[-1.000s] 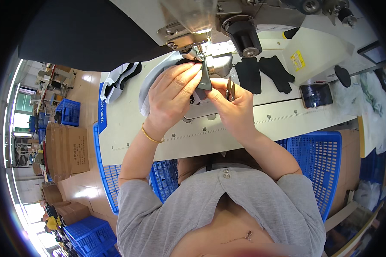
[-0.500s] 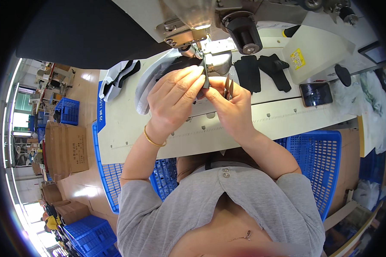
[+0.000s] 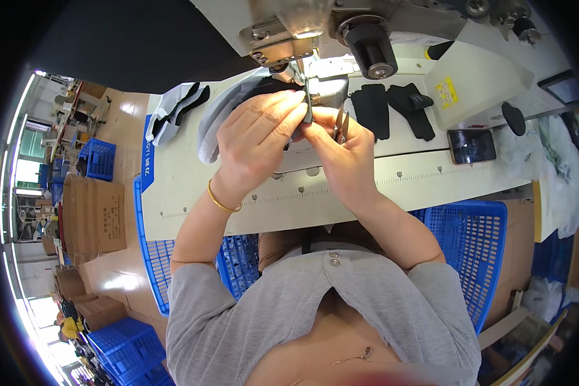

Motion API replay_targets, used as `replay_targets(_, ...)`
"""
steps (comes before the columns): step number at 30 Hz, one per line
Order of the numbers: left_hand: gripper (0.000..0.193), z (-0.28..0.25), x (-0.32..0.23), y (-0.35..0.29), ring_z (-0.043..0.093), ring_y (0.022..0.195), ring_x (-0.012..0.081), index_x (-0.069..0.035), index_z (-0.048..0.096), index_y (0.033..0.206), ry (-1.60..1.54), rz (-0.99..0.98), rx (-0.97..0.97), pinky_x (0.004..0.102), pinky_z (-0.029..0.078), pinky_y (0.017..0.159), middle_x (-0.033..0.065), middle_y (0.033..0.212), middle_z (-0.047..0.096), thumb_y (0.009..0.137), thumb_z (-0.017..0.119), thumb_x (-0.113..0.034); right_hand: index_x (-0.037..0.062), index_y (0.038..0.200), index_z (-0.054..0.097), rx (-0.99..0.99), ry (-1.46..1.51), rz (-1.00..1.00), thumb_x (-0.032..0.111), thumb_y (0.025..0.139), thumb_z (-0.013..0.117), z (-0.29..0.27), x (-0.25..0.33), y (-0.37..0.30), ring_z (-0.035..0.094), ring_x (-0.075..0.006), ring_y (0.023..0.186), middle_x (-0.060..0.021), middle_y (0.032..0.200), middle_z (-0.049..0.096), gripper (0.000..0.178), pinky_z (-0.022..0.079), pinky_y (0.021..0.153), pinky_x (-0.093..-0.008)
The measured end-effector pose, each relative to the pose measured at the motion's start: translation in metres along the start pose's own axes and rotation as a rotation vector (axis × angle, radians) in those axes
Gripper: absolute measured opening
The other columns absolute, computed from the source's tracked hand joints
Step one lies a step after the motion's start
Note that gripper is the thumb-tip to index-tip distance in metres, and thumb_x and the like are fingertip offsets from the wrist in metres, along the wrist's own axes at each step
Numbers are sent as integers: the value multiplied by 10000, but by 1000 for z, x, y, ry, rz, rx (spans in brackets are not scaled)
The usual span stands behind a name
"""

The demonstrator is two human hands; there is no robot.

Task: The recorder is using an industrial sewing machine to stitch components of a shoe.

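From afar, I watch the left hand (image 3: 254,138) and right hand (image 3: 349,157) pinch a dark fabric strip (image 3: 309,106) at the sewing machine (image 3: 283,51), its long axis running machine-to-wearer; snips (image 3: 341,125) in the right point away.

Your tabletop (image 3: 270,215) carries a printed ruler scale (image 3: 399,174) and 1 white-lettered blue strip (image 3: 147,154); dark characters mark 1 cardboard box (image 3: 87,219), 1 yellow label (image 3: 446,92) the pale casing (image 3: 479,80).

The dark fabric strip (image 3: 309,110) has turned nearly edge-on, looking narrower than a second ago.
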State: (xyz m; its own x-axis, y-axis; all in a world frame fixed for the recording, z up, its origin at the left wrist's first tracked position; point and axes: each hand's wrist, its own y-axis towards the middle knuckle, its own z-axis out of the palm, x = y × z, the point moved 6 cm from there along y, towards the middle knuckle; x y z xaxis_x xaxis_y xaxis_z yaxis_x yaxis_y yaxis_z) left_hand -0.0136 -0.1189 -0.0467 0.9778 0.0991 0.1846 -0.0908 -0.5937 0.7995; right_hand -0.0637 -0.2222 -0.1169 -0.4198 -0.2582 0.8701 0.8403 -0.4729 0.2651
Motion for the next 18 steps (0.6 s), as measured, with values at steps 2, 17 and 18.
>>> replay_targets(2, 272, 2, 2, 0, 700, 901, 247, -4, 699, 925, 0, 2, -8, 348, 571, 794, 101, 965, 712, 657, 683, -49, -51, 1064, 659, -2, -3, 5, 44, 949, 576, -1, -1, 3, 635, -68, 806, -57, 865, 711, 171, 513, 727, -232)
replay_targets(17, 320, 8, 7, -1, 677, 891, 237, -10, 693, 947, 91, 1, -25, 339, 561, 765, 74, 958, 682, 632, 692, -66, -46, 1023, 677, -53, -53, 19, 36, 908, 627, 2, -6, 9, 662, -88, 754, -67, 845, 717, 150, 540, 672, -232)
replay_targets(18, 347, 7, 4, 2, 670, 888, 235, -12, 694, 960, 107, 35, -37, 337, 560, 766, 67, 955, 677, 619, 698, -79, -47, 1021, 677, -49, -68, 30, 33, 911, 622, 1, -3, 8, 661, -90, 749, -65, 840, 714, 147, 546, 679, -236)
